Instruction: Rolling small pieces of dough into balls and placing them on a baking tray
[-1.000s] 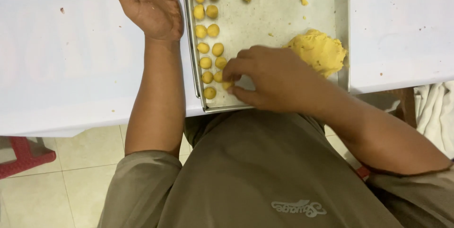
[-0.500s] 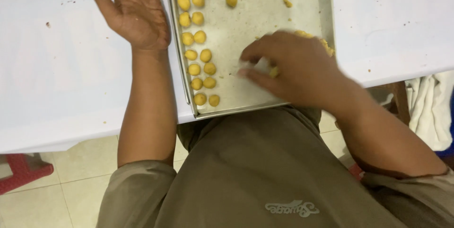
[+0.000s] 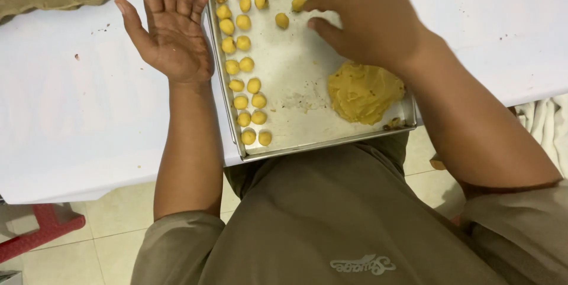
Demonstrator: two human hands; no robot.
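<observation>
Dough balls (image 3: 244, 69) line the left side of a metal tray (image 3: 307, 144) on a white table (image 3: 77, 125) | right hand (image 3: 370, 16) pinches one ball (image 3: 297, 3) near the tray's top | left hand (image 3: 171, 31) lies open, palm up – holding nothing | dough mound (image 3: 364, 91) at tray's right | beige tiled floor (image 3: 100, 235), red stool (image 3: 35, 232) below.

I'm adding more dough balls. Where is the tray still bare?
Bare metal lies mid-tray, between the ball columns at left and dough lump at right. The top edge is crowded under the right hand.
</observation>
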